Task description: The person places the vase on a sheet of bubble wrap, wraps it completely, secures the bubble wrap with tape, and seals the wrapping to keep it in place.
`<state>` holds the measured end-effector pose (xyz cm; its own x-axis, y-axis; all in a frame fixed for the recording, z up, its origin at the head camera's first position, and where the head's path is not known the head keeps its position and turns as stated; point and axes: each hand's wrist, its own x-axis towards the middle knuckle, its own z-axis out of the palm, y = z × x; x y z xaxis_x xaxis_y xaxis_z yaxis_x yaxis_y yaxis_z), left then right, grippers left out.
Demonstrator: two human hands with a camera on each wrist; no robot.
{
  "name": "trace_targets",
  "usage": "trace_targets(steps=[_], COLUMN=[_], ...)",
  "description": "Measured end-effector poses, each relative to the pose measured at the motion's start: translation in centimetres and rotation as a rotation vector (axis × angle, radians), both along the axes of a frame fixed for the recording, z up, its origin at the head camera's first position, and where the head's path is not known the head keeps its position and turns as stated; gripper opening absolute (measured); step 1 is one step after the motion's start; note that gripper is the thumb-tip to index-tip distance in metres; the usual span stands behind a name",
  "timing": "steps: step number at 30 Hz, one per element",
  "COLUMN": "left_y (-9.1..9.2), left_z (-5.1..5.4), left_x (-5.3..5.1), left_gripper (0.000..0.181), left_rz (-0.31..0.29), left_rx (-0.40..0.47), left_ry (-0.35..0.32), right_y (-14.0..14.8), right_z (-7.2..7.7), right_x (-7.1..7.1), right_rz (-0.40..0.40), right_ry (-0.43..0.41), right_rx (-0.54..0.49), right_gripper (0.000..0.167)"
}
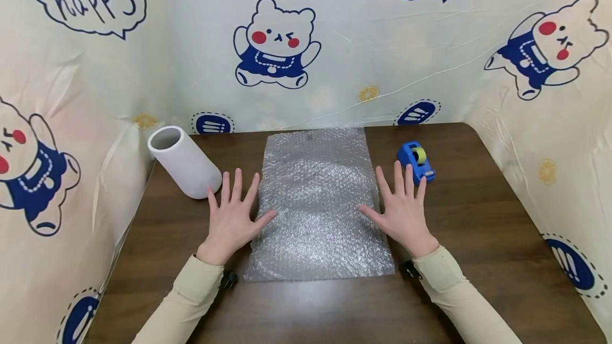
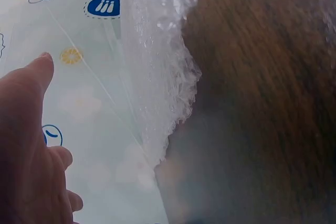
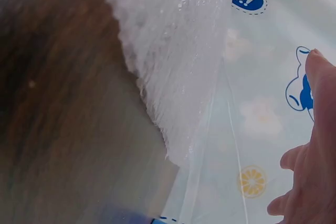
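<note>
A sheet of clear bubble wrap (image 1: 320, 206) lies flat in the middle of the table. My left hand (image 1: 231, 222), fingers spread, is at its left edge, the thumb over the sheet. On the opposite edge my right hand (image 1: 401, 214) is spread the same way, thumb tip over the wrap. Neither hand holds anything; whether they touch the sheet or hover I cannot tell. Just beyond the left fingertips a white cylindrical vase (image 1: 191, 166) leans to the left in view. Near the right fingertips stands a blue tape dispenser (image 1: 416, 161) with a yellow-green roll.
The dark wooden table (image 1: 478, 227) ends at the back against a printed cloth (image 1: 334, 41) with cartoon bears, which also hangs at both sides. In the left wrist view, the bubble wrap's ragged edge (image 2: 184, 93) shows against the wood.
</note>
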<state>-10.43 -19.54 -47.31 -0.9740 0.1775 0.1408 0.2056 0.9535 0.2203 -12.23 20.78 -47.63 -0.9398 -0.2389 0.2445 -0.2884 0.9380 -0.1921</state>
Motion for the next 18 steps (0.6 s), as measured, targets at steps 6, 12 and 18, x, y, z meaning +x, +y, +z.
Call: trace_targets(steps=[6,12,18], left_y=[0.08,-0.13,-0.5], left_z=[0.09,0.14,0.68], left_x=[0.14,0.31,0.61], left_gripper=[0.102,0.104,0.104], left_rz=[-0.006,-0.007,-0.009], left_rx=[0.01,0.007,-0.01], left_ry=[-0.007,0.001,0.02], right_y=[-0.21,-0.26,-0.08], right_z=[0.1,0.15,0.13], right_x=[0.18,0.11,0.0], right_rz=[0.002,0.0,0.013], right_ry=[-0.017,-0.027,0.004], right_rx=[-0.017,-0.012,-0.016], right_gripper=[0.103,0.103,0.102])
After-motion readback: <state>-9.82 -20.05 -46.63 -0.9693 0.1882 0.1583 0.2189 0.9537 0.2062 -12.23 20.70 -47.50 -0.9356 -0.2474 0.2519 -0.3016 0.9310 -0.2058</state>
